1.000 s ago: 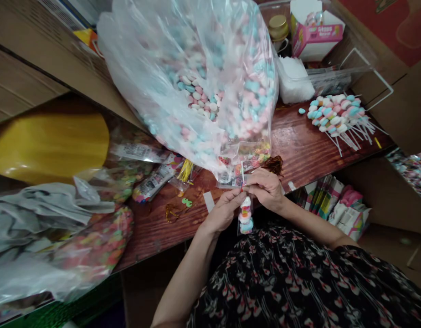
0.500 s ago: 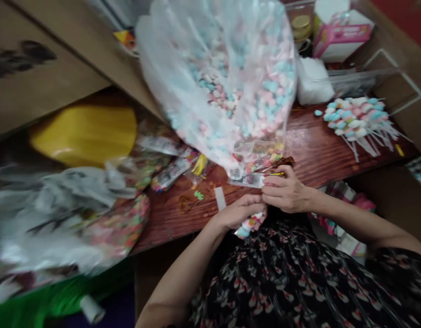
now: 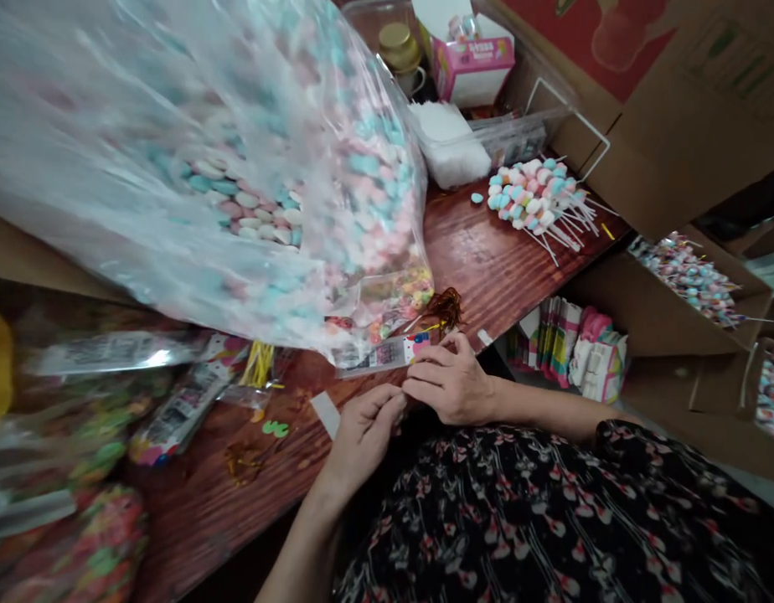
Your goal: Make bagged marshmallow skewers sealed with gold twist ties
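Note:
My left hand (image 3: 369, 425) is closed at the table's front edge, thumb pressed to the fingers; what they pinch is hidden. Touching its fingertips, my right hand (image 3: 453, 381) has curled fingers, and whatever lies in them cannot be made out. Just beyond the right fingers lie a yellow twist tie (image 3: 435, 328) and a printed clear wrapper (image 3: 387, 353). A bundle of brown-gold ties (image 3: 446, 308) rests beside them. Behind, a big clear plastic bag (image 3: 362, 226) bulges with pink, blue and white candies. A white strip (image 3: 326, 414) lies left of my left hand.
Candy sticks (image 3: 538, 197) are piled at the right of the wooden table (image 3: 481, 243). A clear bin (image 3: 513, 138) holds a pink box (image 3: 473, 67). Yellow ties (image 3: 258, 364) and printed wrappers (image 3: 186, 406) lie left. Cardboard boxes (image 3: 694, 327) stand below right.
My view has swung right, so the candy bag and hands appear farther left. The colourful candy packet that showed under my left hand is now out of sight. The hands stay together.

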{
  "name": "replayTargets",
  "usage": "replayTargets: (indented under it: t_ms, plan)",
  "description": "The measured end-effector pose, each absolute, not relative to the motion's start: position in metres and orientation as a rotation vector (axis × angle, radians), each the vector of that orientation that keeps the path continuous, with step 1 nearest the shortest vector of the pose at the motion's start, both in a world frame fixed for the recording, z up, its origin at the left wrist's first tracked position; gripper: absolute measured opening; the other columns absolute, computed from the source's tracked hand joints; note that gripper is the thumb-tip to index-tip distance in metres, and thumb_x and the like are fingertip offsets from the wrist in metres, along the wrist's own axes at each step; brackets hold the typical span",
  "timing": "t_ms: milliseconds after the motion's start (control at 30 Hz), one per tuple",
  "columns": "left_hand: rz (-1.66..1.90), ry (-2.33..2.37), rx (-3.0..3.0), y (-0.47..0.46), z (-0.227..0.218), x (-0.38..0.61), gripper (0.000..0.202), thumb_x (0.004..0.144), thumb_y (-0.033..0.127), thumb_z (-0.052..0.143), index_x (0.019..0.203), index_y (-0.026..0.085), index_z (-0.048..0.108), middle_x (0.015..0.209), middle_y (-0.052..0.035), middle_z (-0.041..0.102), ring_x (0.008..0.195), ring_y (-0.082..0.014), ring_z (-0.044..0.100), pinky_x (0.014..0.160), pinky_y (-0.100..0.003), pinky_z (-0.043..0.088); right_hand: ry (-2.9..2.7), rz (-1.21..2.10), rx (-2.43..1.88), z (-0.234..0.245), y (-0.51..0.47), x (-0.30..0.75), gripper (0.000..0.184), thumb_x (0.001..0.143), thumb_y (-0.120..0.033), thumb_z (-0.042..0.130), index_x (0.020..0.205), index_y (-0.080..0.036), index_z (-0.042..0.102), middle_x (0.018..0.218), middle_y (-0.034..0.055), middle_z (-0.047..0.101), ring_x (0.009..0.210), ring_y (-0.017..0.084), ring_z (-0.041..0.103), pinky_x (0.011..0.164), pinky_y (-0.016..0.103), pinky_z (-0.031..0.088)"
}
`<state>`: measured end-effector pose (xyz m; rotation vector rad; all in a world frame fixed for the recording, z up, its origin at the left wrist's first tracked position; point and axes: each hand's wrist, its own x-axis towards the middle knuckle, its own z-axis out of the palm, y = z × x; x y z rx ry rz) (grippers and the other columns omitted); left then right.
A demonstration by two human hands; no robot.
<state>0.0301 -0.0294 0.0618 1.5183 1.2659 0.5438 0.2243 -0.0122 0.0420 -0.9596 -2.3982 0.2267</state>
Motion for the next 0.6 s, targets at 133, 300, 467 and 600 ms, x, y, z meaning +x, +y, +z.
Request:
replayTargets:
  t_ms: [133,300,467,600]
  plan:
    - [0.556,1.243,1.175,-0.033,0.066,0.03,0.033,0.088,0.044,0.056,0.071,0.017,0.061,0.06,0.0024,0.053,0.049,-0.0079,0.043,0.046,-0.019,0.033,-2.109,0.195,-1.184,0.035,-0.004,0.261,0.016,0.093,-0.03,0.053,0.097,-0.024,0.068,0.101,0.0027,0.07,0.099,0.018,0.054,0.087,0.037,0.029]
    - [0.716,1.323,1.045,-0.034,0.052,0.023,0.027,0.086,0.043,0.062,0.076,0.017,0.064,0.061,0.0019,0.057,0.05,-0.0074,0.045,0.047,-0.018,0.034,-2.062,0.206,-1.635,0.025,0.004,0.287,0.019,0.093,-0.033,0.056,0.087,-0.02,0.069,0.084,0.0042,0.067,0.084,0.018,0.05,0.074,0.032,0.029]
    - [0.758,1.281,1.016,-0.032,0.046,0.031,0.025,0.086,0.042,0.063,0.08,0.017,0.066,0.062,0.0019,0.058,0.054,-0.008,0.051,0.052,-0.018,0.04,-2.232,0.067,-1.747,0.019,0.006,0.271,0.015,0.09,-0.029,0.057,0.089,-0.017,0.065,0.092,0.0081,0.065,0.089,0.02,0.047,0.075,0.034,0.026]
    - [0.768,1.276,0.97,-0.033,0.049,0.038,0.026,0.084,0.042,0.066,0.08,0.016,0.066,0.067,0.0006,0.062,0.054,-0.0076,0.053,0.052,-0.018,0.042,-2.327,0.062,-1.736,0.016,0.011,0.27,0.011,0.089,-0.017,0.053,0.082,-0.015,0.062,0.089,0.0094,0.065,0.087,0.021,0.048,0.075,0.035,0.029]
